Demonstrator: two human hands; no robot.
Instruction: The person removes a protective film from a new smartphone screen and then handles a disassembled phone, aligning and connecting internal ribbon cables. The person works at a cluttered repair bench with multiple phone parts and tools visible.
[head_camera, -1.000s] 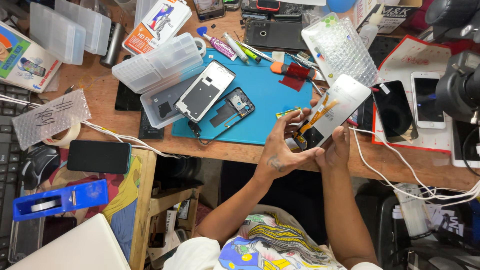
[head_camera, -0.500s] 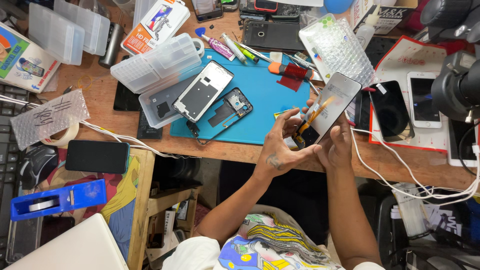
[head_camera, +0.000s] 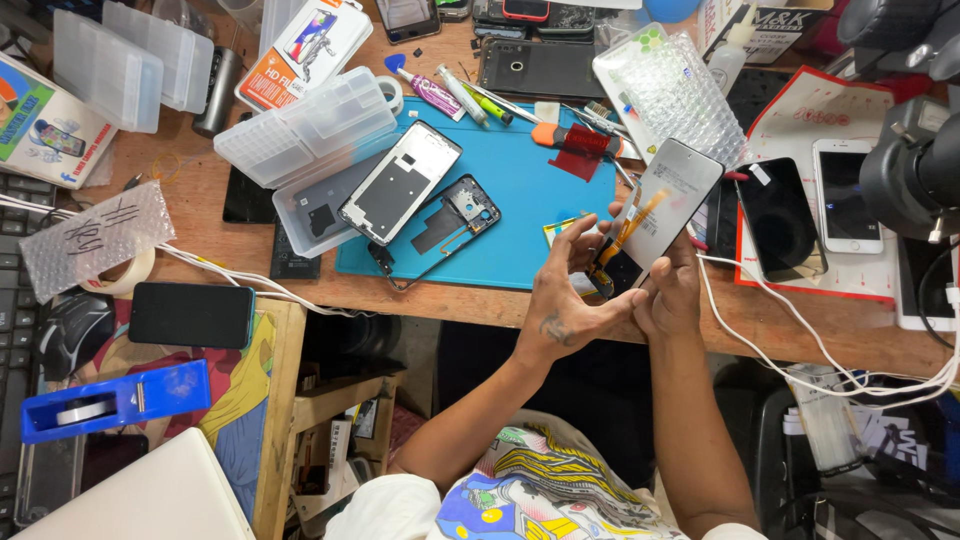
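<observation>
- A phone screen panel, back side up and tilted toward one o'clock, is held above the near edge of the wooden workbench, at the right end of the blue repair mat.
- The panel's lower end is grasped by the right hand, fingers wrapped under it from five o'clock.
- The orange flex ribbon on the panel's back is pinched by the fingertips of the left hand, which is closed on it from seven o'clock.
- At nine o'clock from the hands, on the mat, a phone mid-frame and a silver back cover are laid side by side.
- At twelve o'clock, a bubble-wrap sleeve is partly overlapped by the panel's top.
- At three o'clock, a black phone and a white phone are set on a red-edged sheet, with white cables trailing just beside the right wrist.
- Clear plastic boxes are stacked at ten o'clock.
</observation>
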